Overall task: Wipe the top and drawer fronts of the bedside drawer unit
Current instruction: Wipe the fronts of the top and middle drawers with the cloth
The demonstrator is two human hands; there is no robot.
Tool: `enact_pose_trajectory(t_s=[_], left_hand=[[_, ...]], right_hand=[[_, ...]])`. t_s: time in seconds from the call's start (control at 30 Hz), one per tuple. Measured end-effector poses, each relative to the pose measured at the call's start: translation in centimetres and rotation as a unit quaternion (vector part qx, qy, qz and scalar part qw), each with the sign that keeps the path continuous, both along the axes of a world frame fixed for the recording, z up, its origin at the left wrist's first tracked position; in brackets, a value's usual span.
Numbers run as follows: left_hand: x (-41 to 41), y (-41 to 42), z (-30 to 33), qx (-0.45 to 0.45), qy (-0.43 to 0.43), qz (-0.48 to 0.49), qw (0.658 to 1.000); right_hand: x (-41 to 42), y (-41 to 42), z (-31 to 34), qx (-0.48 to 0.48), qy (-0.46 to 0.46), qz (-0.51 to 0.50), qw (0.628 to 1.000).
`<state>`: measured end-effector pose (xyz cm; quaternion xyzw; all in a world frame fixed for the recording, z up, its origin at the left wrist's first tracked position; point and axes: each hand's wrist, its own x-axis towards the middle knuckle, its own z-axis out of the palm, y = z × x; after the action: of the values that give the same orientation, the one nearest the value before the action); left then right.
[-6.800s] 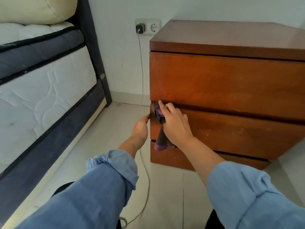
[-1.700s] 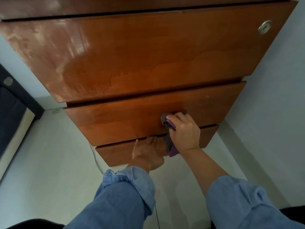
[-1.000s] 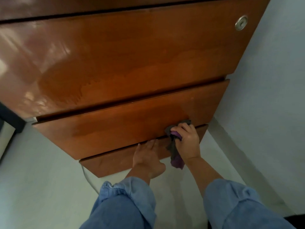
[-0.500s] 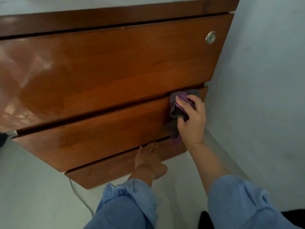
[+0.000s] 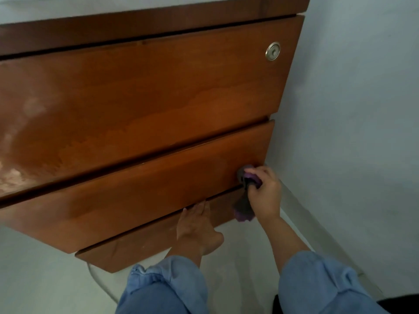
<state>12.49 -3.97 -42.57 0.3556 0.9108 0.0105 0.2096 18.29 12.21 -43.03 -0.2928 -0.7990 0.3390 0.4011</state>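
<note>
The brown wooden drawer unit (image 5: 147, 98) fills most of the view, with three drawer fronts stacked under its top edge. My right hand (image 5: 264, 193) grips a grey and purple cloth (image 5: 246, 191) and presses it on the lower right corner of the middle drawer front (image 5: 140, 196); the cloth's tail hangs down over the bottom drawer. My left hand (image 5: 197, 227) lies flat, fingers together, on the bottom drawer front (image 5: 140, 245), fingertips at the gap under the middle drawer. A damp sheen shows on the top drawer front.
A round metal lock (image 5: 272, 51) sits at the upper right of the top drawer. A pale wall (image 5: 351, 109) stands close on the right with a skirting strip (image 5: 317, 227) along the light floor. A white cable (image 5: 99, 284) lies under the unit's left.
My right hand has slid the cloth from the top right edge of the middle drawer down to its lower right corner. My left hand stays on the bottom drawer. The view has shifted slightly.
</note>
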Motion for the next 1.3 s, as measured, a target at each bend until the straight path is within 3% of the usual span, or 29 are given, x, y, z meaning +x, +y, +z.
enact_pose_trajectory(t_s=[0.1, 0.2, 0.33, 0.53, 0.7, 0.8, 0.9, 1.07, 1.23, 1.3], left_hand=[[0.2, 1.2, 0.2, 0.008, 0.002, 0.006, 1.000], [0.7, 1.7, -0.1, 0.011, 0.012, 0.015, 1.000], [0.5, 1.5, -0.5, 0.008, 0.019, 0.009, 1.000], [0.5, 1.2, -1.0, 0.026, 0.025, 0.011, 0.999], [0.2, -0.5, -0.9, 0.054, 0.046, 0.003, 0.997], [0.5, -3.8, -1.5, 0.052, 0.100, 0.039, 0.993], [0.3, -8.0, -2.2, 0.064, 0.140, 0.078, 0.985], [-0.4, -11.1, -2.5, 0.072, 0.128, 0.100, 0.984], [-0.5, -10.8, -3.0, 0.080, 0.105, 0.113, 0.985], [-0.5, -11.0, -2.9, 0.064, 0.113, 0.105, 0.986]], right_hand=[[-0.6, 1.0, 4.6, 0.052, 0.129, -0.043, 0.989], [-1.5, 2.7, 6.9, 0.070, 0.174, -0.051, 0.981], [-1.5, 2.8, 3.4, -0.003, 0.150, -0.080, 0.985], [0.0, 3.2, -2.5, -0.177, -0.037, -0.051, 0.982], [-1.0, 0.0, -0.3, -0.219, 0.104, -0.141, 0.960], [-2.4, -2.1, 0.6, -0.215, 0.153, -0.113, 0.958], [-3.3, -4.9, 0.3, -0.218, 0.141, -0.109, 0.960], [-4.4, -10.0, -0.2, -0.173, 0.146, -0.078, 0.971], [-4.2, -13.6, -0.9, -0.136, 0.057, 0.066, 0.987], [-3.6, -13.0, -1.0, -0.119, -0.038, 0.163, 0.979]])
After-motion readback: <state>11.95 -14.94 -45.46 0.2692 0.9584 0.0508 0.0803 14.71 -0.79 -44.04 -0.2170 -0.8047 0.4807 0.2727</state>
